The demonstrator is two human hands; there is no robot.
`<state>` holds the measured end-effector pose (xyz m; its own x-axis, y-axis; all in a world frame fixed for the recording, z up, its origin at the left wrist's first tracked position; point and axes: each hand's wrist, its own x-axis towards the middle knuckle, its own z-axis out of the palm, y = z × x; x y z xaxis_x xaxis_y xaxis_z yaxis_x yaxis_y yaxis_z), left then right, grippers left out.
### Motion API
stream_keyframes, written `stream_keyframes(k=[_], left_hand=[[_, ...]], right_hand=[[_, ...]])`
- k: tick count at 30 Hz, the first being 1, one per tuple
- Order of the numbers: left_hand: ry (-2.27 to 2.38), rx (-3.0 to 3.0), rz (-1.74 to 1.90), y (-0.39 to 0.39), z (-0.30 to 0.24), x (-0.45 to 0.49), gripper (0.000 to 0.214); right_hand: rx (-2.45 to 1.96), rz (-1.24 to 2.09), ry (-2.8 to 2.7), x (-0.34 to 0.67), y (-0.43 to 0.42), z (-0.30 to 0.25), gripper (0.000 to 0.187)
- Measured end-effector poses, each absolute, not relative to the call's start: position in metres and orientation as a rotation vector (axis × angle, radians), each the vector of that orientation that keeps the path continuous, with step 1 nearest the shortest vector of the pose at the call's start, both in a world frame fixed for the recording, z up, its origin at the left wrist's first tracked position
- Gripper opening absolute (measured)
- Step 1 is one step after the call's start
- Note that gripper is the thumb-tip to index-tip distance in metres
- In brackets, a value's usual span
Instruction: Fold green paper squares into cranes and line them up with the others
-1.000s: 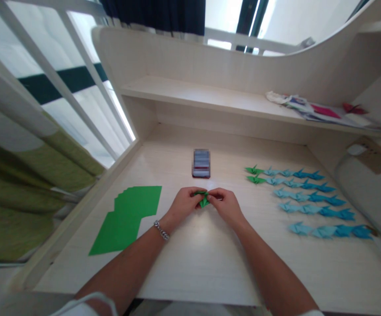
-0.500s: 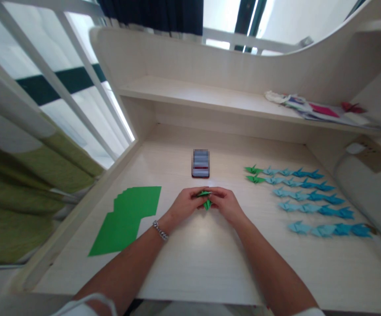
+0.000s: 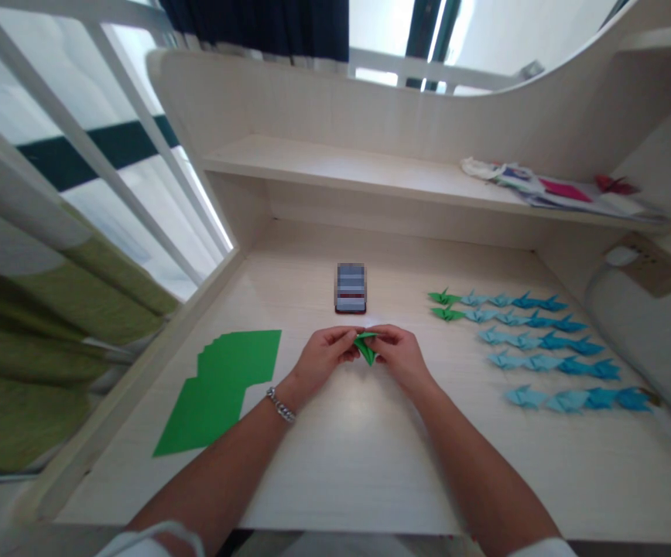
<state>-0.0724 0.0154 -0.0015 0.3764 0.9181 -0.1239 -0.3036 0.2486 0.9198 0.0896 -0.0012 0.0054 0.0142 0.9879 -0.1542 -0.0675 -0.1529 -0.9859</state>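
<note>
Between my two hands is a small folded green origami paper (image 3: 366, 350), its point turned down toward me. My left hand (image 3: 328, 352) pinches its left side, thumb on top. On the right side, my right hand (image 3: 396, 352) grips it with thumb and fingers; some fingertips are hidden behind the paper. Just beyond the hands lies a phone (image 3: 350, 288) with a blurred screen. To the left, green paper sheets (image 3: 219, 391) lie overlapping on the desk. Rows of folded paper cranes stand at the right, with green cranes (image 3: 445, 313) at the left ends of two rows and blue cranes (image 3: 573, 344) further right.
The pale desk (image 3: 335, 480) has a raised shelf (image 3: 335, 170) along its back. Papers (image 3: 561, 189) lie on the shelf's right end. A socket with a plugged-in cable (image 3: 622, 255) is on the right wall. White railings (image 3: 155, 155) and a curtain (image 3: 50, 348) border the left.
The folded green paper has turned slightly and its point now sits a little further right. Both hands still hold it, with small finger shifts. The view has shifted slightly.
</note>
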Motion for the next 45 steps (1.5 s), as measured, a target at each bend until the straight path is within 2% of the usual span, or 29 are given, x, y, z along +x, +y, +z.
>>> stream_keyframes(k=[18, 26, 30, 36, 45], left_hand=[[0.713, 0.965, 0.948, 0.015, -0.001, -0.074, 0.039], [0.706, 1.032, 0.893, 0.015, 0.0, -0.078, 0.046], [0.768, 1.103, 0.871, 0.016, -0.003, -0.078, 0.049], [0.837, 0.97, 0.902, 0.014, -0.003, -0.071, 0.038], [0.757, 0.923, 0.904, 0.011, 0.001, -0.07, 0.041]], right_hand=[[-1.257, 1.354, -1.186, 0.089, -0.004, 0.014, 0.031], [-1.218, 1.435, -1.011, 0.088, -0.003, 0.012, 0.028], [-1.212, 1.374, -1.08, 0.086, -0.001, 0.008, 0.026], [-1.285, 1.215, -1.238, 0.087, 0.0, 0.001, 0.026], [-1.341, 1.14, -1.24, 0.088, -0.001, 0.002, 0.029]])
